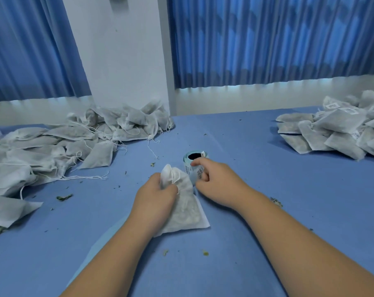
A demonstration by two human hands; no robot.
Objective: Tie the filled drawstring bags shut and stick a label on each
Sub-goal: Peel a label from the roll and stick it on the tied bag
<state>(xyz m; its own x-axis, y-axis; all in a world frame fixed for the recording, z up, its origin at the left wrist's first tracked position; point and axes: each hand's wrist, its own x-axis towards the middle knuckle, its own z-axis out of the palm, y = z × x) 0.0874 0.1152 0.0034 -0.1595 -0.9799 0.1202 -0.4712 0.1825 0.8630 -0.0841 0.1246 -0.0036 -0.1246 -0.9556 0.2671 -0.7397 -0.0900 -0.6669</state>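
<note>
Our left hand grips the gathered neck of a filled drawstring bag, fingers curled tight round it; the bag lies on the blue-covered counter in front of us. Our right hand pinches the label roll just beyond the bag, forefinger hooked over its rim, thumb on its side. A pile of untied bags lies far left and a pile of labelled bags far right, well apart.
</note>
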